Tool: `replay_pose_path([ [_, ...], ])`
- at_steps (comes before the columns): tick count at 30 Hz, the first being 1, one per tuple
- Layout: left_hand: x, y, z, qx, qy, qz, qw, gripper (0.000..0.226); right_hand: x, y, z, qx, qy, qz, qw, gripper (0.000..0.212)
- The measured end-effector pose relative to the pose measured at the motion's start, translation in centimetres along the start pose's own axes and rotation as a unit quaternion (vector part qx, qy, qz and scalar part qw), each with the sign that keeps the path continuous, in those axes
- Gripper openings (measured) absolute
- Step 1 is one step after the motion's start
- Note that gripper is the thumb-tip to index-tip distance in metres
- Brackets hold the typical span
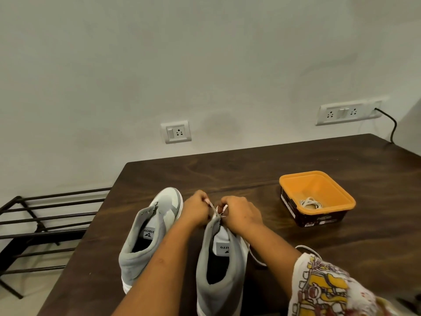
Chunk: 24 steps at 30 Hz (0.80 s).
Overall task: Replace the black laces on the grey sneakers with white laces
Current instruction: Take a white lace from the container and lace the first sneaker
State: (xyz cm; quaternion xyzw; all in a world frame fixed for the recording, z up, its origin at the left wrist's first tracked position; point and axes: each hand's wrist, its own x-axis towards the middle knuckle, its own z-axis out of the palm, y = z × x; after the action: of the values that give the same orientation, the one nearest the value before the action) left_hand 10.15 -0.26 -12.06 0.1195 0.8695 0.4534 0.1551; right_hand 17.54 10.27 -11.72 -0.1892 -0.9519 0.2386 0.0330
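So, head view only: no black laces can be spotted anywhere, so the removal part looks done. The right sneaker (pixel 222 258) is the one being worked on, sat near the middle of the dark wooden table (pixel 273 160) with its heel toward the camera. A white lace (pixel 214 210) is held just above its tongue, and what looks like its loose tail is trailed off the shoe's side toward 4 o'clock. How many eyelets are filled can't be told, since the front is hidden by the hands. On the left sneaker (pixel 148 236), just beside it at 9 o'clock, no lace can be made out at all. A second white lace (pixel 310 203) is coiled in the orange tub (pixel 341 201) out at 2 o'clock, presumably meant for that shoe. Halfway at best, it'd be guessed.

Pose-wise, both forearms are stretched forward over the sneakers, wrists close together. The left hand (pixel 197 210) is curled, fingertips pinched on the lace. The right hand (pixel 242 216) is curled the same way, pinched on another bit of it right at the tongue's top. The two hands are nearly touching.
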Motion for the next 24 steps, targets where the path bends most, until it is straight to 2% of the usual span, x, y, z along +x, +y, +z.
replay_pose_path([
  [1,-0.1,0.7,-0.5,-0.104,0.049,-0.01,0.993,0.029,0.2,0.2,-0.1,0.021,-0.009,0.013,1.0,0.02],
  [2,-0.6,1.7,-1.3,-0.218,0.099,-0.012,0.971,0.029,0.4,0.4,-0.1,0.041,-0.016,0.024,0.999,0.02],
  [4,-2.1,3.8,-3.8,-0.42,0.194,0.038,0.886,0.023,0.4,0.8,-0.3,0.077,-0.029,0.037,0.996,0.019],
  [6,-4.1,5.4,-7.3,-0.52,0.293,0.117,0.794,0.024,0.5,1.2,-0.4,0.105,-0.04,0.047,0.993,0.02],
  [7,-4.7,5.7,-8.6,-0.531,0.33,0.145,0.767,0.026,0.5,1.3,-0.5,0.118,-0.046,0.049,0.991,0.02],
  [8,-5.1,5.7,-9.5,-0.516,0.353,0.163,0.763,0.026,0.5,1.3,-0.7,0.127,-0.051,0.049,0.989,0.021],
  [9,-5.3,5.7,-9.8,-0.483,0.354,0.174,0.782,0.027,0.6,1.4,-0.8,0.134,-0.058,0.047,0.988,0.02],
  [10,-5.1,5.2,-9.6,-0.43,0.342,0.179,0.816,0.028,0.6,1.4,-0.8,0.143,-0.066,0.043,0.987,0.021],
  [11,-4.8,4.7,-8.7,-0.341,0.311,0.185,0.868,0.027,0.6,1.5,-1.0,0.157,-0.074,0.039,0.984,0.022],
  [12,-4.3,3.9,-7.6,-0.202,0.255,0.195,0.925,0.021,0.6,1.8,-1.0,0.174,-0.084,0.034,0.98,0.025],
  [13,-3.6,2.8,-6.1,-0.042,0.177,0.195,0.964,0.012,0.6,2.0,-1.2,0.193,-0.095,0.028,0.976,0.027],
  [14,-2.9,1.6,-4.6,0.095,0.099,0.182,0.974,0.007,0.6,2.4,-1.3,0.214,-0.106,0.021,0.971,0.026],
  [15,-2.3,0.6,-3.1,0.193,0.032,0.162,0.967,0.013,0.5,2.7,-1.5,0.236,-0.115,0.018,0.965,0.023],
  [16,-1.8,-0.1,-1.9,0.248,-0.023,0.134,0.959,0.018,0.4,3.1,-1.6,0.265,-0.121,0.017,0.957,0.021],
  [18,-1.3,-0.4,-0.4,0.269,-0.095,0.078,0.955,0.025,0.2,3.6,-1.9,0.313,-0.13,0.022,0.941,0.02],
  [20,-1.2,-0.4,0.2,0.245,-0.136,0.069,0.957,0.03,0.1,4.0,-2.2,0.326,-0.145,0.015,0.934,0.019],
  [22,-1.0,-0.5,0.2,0.182,-0.144,0.092,0.968,0.025,0.2,4.2,-2.2,0.313,-0.167,0.002,0.935,0.015],
  [24,-1.0,-0.3,0.1,0.052,-0.099,0.095,0.989,0.024,0.2,4.2,-2.3,0.273,-0.171,0.0,0.946,0.022],
])
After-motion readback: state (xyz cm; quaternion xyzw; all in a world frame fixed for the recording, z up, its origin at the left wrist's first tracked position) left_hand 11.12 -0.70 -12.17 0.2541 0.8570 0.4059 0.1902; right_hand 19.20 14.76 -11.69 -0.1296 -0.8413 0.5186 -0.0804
